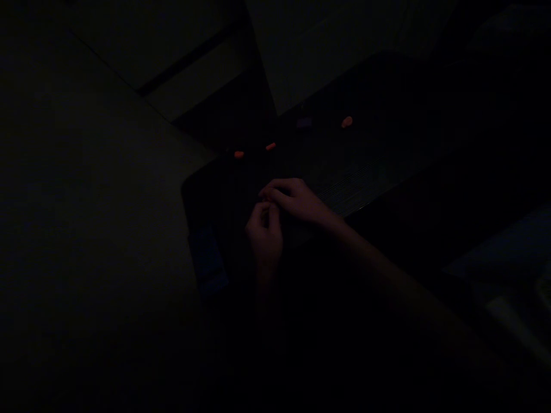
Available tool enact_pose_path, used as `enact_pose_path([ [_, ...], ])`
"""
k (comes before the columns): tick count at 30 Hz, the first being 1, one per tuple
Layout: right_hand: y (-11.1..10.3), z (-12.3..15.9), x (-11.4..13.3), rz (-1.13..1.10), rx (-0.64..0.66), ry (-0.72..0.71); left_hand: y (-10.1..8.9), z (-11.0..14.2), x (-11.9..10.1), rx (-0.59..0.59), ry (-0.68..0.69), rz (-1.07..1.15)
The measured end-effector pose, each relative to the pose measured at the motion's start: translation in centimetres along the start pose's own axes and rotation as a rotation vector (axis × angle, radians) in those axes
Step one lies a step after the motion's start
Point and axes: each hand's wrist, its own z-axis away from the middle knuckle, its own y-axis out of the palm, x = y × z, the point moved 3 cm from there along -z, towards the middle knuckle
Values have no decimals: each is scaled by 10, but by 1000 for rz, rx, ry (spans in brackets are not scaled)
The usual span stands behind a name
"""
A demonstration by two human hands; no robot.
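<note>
In very dim light, my left hand (pixel 264 234) and my right hand (pixel 290 197) meet above a dark table (pixel 353 183). The fingers of both are curled in a pinch, tips close together. Whatever lies between them is too small and dark to make out. Just beyond the hands are a small orange piece (pixel 239 155) with a rounded outline and a short orange bar-shaped piece (pixel 270 147). Farther right on the table sits another orange piece (pixel 346 121), lumpy or rounded in shape.
A flat bluish rectangular object (pixel 209 258) lies at the table's left end. Near the back edge is a small dark purple block (pixel 305 123). A pale upright panel (pixel 327 51) stands behind the table, and pale floor (pixel 99 218) stretches off to the left.
</note>
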Motion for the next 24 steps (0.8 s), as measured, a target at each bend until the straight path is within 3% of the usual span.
enact_pose_path([
  [24,0,0,-2,-7,1,-2,1,0,-1,-4,-6,34],
])
